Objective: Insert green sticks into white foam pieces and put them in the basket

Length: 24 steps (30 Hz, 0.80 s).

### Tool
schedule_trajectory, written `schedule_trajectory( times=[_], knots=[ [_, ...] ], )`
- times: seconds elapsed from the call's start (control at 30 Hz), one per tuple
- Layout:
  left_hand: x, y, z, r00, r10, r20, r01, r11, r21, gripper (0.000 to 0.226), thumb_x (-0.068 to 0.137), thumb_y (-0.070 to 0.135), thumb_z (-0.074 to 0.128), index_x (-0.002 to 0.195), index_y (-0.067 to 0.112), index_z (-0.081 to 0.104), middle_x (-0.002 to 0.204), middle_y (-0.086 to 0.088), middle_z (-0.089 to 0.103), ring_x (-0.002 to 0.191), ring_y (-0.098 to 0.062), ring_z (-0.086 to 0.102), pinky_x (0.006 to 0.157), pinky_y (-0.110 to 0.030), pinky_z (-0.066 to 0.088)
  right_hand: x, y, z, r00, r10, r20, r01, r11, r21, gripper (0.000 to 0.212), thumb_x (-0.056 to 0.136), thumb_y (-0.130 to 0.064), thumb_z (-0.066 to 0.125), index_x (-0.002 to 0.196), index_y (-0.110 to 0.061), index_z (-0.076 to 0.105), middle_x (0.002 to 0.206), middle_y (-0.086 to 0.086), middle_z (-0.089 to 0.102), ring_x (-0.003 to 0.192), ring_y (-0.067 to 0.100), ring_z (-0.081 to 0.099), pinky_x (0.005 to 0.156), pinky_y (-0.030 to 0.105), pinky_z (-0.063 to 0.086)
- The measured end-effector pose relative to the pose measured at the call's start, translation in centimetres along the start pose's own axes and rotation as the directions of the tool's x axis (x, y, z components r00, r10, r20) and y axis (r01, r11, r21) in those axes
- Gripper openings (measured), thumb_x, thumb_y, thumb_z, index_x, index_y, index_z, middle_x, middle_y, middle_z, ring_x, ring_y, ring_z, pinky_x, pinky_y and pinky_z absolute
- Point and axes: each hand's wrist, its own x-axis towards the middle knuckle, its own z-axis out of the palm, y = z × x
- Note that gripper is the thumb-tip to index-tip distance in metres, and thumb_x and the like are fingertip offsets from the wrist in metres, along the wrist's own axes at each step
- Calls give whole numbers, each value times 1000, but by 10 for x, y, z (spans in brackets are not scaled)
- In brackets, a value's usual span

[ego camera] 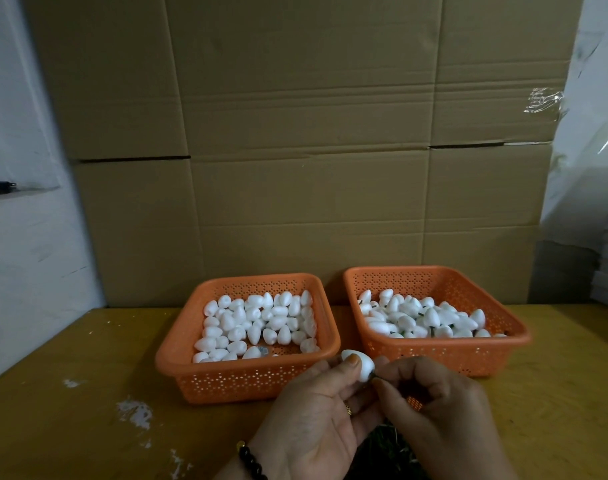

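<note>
A left hand (316,420) pinches a white foam piece (359,367) between thumb and fingertips while the right hand (437,420) pinches a thin green stick (377,376) at the piece's blunt end, the two hands meeting at six o'clock over the table (88,393). The foam is held with its blunt end turned toward the right hand, apparently so the stick can be pushed straight in; how deep it sits cannot be told. The piece lies at the fingertips of both hands, just in front of the gap between two orange baskets. The left basket (247,379), at ten o'clock from the hands, holds plain foam pieces and looks like the supply. The right basket (444,355), at one o'clock, holds pieces with dark stems showing among them, so it is probably where finished ones go. A dark tangle, likely more sticks, lies beneath the hands. Stacked cardboard boxes (295,133) rise behind the baskets at twelve o'clock.
</note>
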Motion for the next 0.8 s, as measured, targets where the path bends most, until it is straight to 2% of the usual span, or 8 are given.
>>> schedule_trajectory(
  times=[0.13,0.23,0.3,0.5,0.63,0.8],
  knots=[
    [0,0,1,1000,-1,-13,1,1000,8,36,83,1,57,119,2,56,104,-25,70,93,-34,70,60,-38,59,0,2,0,1000,-14,-5,14,1000,-1,35,65,-2,86,71,-33,71,69,-17,70,63,-1,68,57,17,54],
    [1,-1,2,1000,-1,-21,2,1000,18,29,89,1,54,119,2,57,105,-25,70,98,-35,68,61,-38,59,1,-2,0,1000,-16,-20,16,999,27,20,65,-15,79,70,-32,70,69,-19,70,62,-3,67,57,12,52],
    [1,-1,1,1000,-3,-23,4,1000,19,28,90,2,54,117,2,58,104,-24,71,95,-34,70,62,-38,59,2,-3,-1,1000,-4,-15,5,999,40,17,64,-16,76,70,-31,70,69,-19,70,62,-4,67,57,10,50],
    [2,-1,-1,1000,-11,-21,12,1000,13,29,88,2,55,117,3,58,105,-24,70,89,-32,72,62,-38,59,0,0,-1,1000,10,17,-10,999,-33,34,63,4,85,70,-27,72,70,-16,70,62,-1,67,56,16,54],
    [3,-2,-3,1000,-12,-28,13,1000,9,34,84,3,58,118,3,57,104,-24,71,85,-32,72,61,-39,59,-1,-2,-1,997,70,38,-69,997,-20,33,67,1,83,74,-29,71,71,-16,71,66,3,69,60,30,58],
    [3,-1,-3,999,0,-49,1,1000,18,32,86,2,57,118,5,58,102,-24,71,85,-33,72,61,-38,58,0,-4,-2,991,106,79,-104,994,-34,39,67,-2,83,79,-36,68,71,-15,70,66,3,68,61,24,55]
  ],
)
